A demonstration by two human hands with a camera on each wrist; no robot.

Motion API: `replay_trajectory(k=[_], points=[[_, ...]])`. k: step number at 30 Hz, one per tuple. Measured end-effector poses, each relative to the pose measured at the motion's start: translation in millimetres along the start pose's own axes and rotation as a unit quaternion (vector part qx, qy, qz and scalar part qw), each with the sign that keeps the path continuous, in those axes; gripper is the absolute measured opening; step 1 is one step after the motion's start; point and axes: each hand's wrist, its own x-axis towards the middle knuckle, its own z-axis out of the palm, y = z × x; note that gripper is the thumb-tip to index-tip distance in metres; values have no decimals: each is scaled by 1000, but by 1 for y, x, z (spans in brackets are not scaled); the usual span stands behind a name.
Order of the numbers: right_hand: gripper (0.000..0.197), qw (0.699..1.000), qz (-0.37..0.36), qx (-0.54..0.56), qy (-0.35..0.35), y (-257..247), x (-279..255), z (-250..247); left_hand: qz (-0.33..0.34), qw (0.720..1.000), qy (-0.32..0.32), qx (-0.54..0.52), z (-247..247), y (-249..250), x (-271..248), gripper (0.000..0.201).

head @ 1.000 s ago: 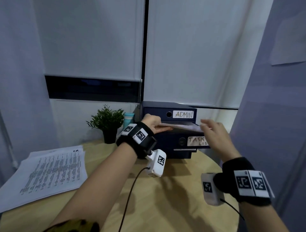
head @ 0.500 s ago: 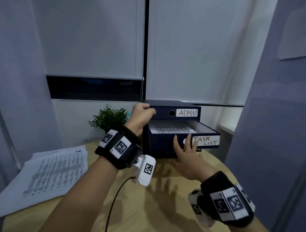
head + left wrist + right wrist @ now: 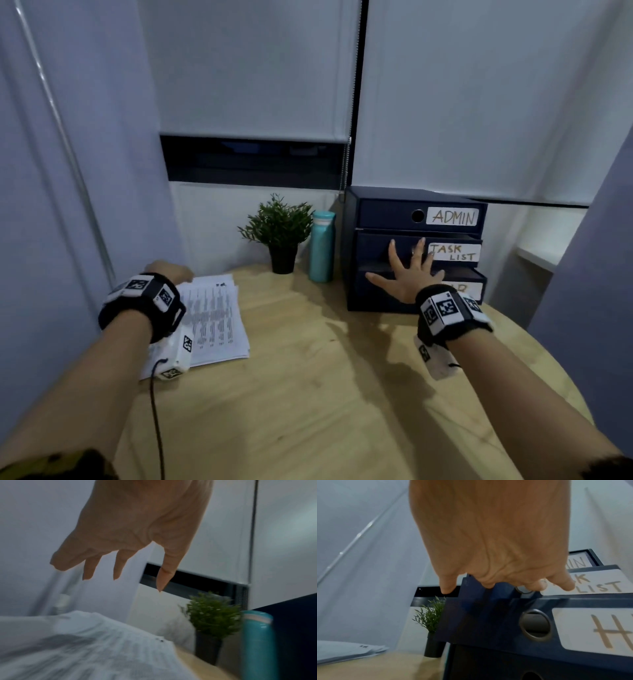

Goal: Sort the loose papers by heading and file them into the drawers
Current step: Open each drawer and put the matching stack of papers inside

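Observation:
A dark blue drawer box (image 3: 352, 240) stands at the back right of the wooden table. Its top drawer (image 3: 394, 215) reads ADMIN; the one below (image 3: 373, 248) reads TASK LIST. My right hand (image 3: 407, 270) lies flat with spread fingers against the TASK LIST drawer front (image 3: 594, 582), which sits nearly flush with the box. Below it, another drawer (image 3: 573, 628) sticks out a little. A stack of printed papers (image 3: 215, 318) lies at the left of the table. My left hand (image 3: 169, 270) hovers over the stack's far left corner, fingers (image 3: 89, 572) loose and holding nothing.
A small potted plant (image 3: 281, 233) and a teal bottle (image 3: 322, 250) stand between the papers and the drawer box. Window blinds hang behind. A grey partition (image 3: 589, 274) rises at the right. The round table's (image 3: 308, 394) front edge curves off at the right.
My right hand pushed the open TASK LIST drawer in, with a sheet inside. My left hand left the top of the box and swung left over the paper stack.

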Motion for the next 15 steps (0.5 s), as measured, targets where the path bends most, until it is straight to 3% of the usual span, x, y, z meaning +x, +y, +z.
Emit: replay_trajectory(k=[2, 4, 8, 12, 15], points=[[94, 1000, 4, -3, 1, -2, 11, 1, -19, 998, -15, 66, -14, -17, -4, 54], [93, 1000, 8, 1, 2, -4, 18, 0, -35, 992, -50, 110, -22, -32, -2, 56], [87, 1000, 21, 23, 0, -7, 27, -7, -57, 982, -118, 133, -27, -51, 0, 56], [88, 998, 55, 31, -10, -9, 32, -13, -45, 986, -105, 122, -26, -58, 7, 65], [80, 992, 46, -13, 115, -37, 23, -14, -33, 988, -101, 112, -28, -60, 8, 63]])
